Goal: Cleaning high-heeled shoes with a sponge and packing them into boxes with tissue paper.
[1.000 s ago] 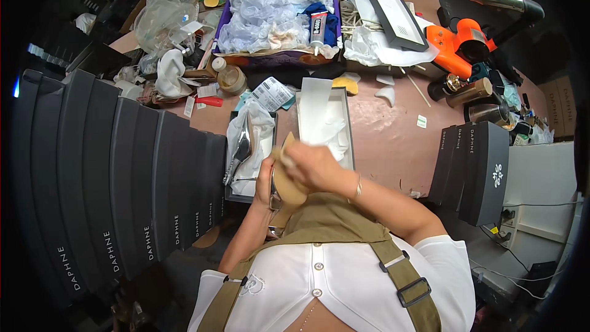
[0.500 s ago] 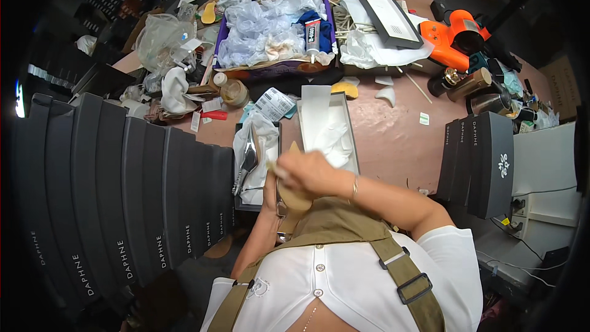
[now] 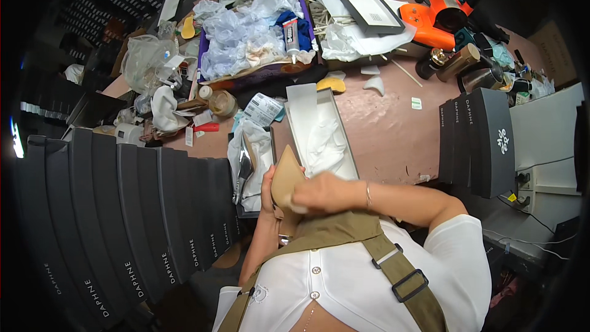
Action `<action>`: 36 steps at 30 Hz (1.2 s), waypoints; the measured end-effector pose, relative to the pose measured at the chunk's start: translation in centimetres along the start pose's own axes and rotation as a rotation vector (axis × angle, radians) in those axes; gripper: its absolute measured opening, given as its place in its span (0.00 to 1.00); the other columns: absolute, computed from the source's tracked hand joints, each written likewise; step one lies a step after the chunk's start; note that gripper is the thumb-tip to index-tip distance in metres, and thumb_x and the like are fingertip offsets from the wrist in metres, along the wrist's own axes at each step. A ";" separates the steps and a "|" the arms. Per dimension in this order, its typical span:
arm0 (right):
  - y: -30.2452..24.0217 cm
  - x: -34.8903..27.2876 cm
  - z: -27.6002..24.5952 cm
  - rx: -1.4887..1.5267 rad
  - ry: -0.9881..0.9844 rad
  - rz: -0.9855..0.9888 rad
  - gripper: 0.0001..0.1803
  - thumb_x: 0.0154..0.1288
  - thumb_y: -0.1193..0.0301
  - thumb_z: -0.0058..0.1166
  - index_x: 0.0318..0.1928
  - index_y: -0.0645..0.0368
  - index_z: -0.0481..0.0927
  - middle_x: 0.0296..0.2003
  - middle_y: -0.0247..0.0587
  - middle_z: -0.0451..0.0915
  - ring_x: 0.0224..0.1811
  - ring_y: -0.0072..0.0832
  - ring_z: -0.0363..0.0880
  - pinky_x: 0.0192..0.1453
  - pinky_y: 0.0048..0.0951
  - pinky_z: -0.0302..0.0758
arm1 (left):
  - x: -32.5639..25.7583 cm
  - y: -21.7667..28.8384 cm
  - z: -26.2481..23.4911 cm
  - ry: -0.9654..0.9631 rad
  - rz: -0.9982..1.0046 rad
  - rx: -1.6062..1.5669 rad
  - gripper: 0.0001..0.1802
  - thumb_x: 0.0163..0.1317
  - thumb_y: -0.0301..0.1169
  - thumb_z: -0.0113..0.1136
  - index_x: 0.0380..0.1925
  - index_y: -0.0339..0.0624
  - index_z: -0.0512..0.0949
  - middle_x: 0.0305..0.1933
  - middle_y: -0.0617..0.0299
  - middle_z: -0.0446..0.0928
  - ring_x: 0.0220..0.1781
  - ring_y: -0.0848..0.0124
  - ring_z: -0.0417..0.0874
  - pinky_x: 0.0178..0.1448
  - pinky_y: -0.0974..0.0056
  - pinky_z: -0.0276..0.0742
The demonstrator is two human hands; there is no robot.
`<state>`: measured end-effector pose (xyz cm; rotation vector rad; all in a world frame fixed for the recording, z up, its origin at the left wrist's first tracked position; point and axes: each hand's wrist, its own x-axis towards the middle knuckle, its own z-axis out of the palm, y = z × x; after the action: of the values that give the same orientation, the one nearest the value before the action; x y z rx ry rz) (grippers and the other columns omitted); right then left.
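Note:
My left hand (image 3: 268, 193) is closed round a pointed shoe (image 3: 286, 172), held with its tan sole facing up and the toe pointing away from me. The silver heel end (image 3: 284, 240) shows low, near my apron. Against the middle of the sole presses my right hand (image 3: 329, 192), its fingers closed on a small pale thing, blurred and mostly hidden. Just beyond the left hand, a shoe box (image 3: 249, 214) holds the other shoe (image 3: 246, 163), dark and shiny, amid white tissue paper (image 3: 261, 141). To its right lies an open tray-like box part (image 3: 351, 160) with crumpled white paper (image 3: 329, 150).
Stacked dark shoe boxes (image 3: 141, 209) line my left; more boxes (image 3: 479, 141) stand at right. Farther back are a purple-edged box (image 3: 203, 55) of crumpled tissue with a glue tube (image 3: 291, 37), a glue jar (image 3: 222, 103), an orange tool (image 3: 427, 27) and bottles (image 3: 433, 63).
My right hand has moved from near the shoe's toe down along the sole toward the heel, uncovering the toe. The left hand still holds the shoe. The whole view has shifted slightly.

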<state>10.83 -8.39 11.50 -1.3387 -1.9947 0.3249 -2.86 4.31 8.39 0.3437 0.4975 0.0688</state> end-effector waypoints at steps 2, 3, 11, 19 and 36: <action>0.6 0.3 -0.5 -0.017 0.077 0.088 0.12 0.54 0.66 0.57 0.35 0.53 0.69 0.26 0.38 0.72 0.25 0.38 0.78 0.22 0.38 0.73 | 0.7 0.0 -0.7 -0.272 -0.030 -0.122 0.32 0.69 0.54 0.36 0.56 0.36 0.70 0.47 0.47 0.77 0.42 0.58 0.83 0.44 0.56 0.83; 0.8 0.3 -0.7 -0.026 0.116 0.132 0.12 0.54 0.66 0.57 0.35 0.54 0.69 0.27 0.38 0.72 0.24 0.39 0.77 0.22 0.38 0.73 | 0.3 -0.8 -0.7 -0.087 -0.002 -0.194 0.33 0.69 0.55 0.35 0.54 0.35 0.70 0.44 0.49 0.78 0.40 0.59 0.83 0.42 0.57 0.83; 4.3 2.9 -0.7 -0.027 0.279 0.303 0.18 0.51 0.63 0.61 0.41 0.54 0.71 0.32 0.42 0.76 0.29 0.44 0.79 0.29 0.42 0.76 | 1.1 -0.4 0.1 -0.004 -0.032 -0.141 0.32 0.68 0.55 0.37 0.48 0.36 0.74 0.39 0.52 0.80 0.37 0.62 0.83 0.40 0.59 0.82; 1.7 3.4 -1.3 -0.067 0.194 0.366 0.18 0.51 0.64 0.61 0.39 0.53 0.70 0.28 0.42 0.74 0.34 0.43 0.79 0.32 0.42 0.75 | 2.1 0.1 -1.1 -0.027 -0.063 -0.041 0.29 0.68 0.54 0.39 0.51 0.41 0.73 0.47 0.52 0.78 0.45 0.60 0.82 0.50 0.55 0.79; 7.2 -3.3 -2.0 0.536 0.284 0.826 0.33 0.69 0.60 0.51 0.68 0.63 0.59 0.58 0.55 0.69 0.58 0.36 0.73 0.60 0.32 0.69 | 7.6 8.7 -1.7 0.146 0.540 -0.144 0.21 0.68 0.50 0.44 0.43 0.47 0.76 0.41 0.61 0.80 0.42 0.66 0.82 0.48 0.61 0.79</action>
<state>18.05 -8.50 7.59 -1.6543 -0.9385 0.9104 3.14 14.14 6.46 0.3253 0.5304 0.6540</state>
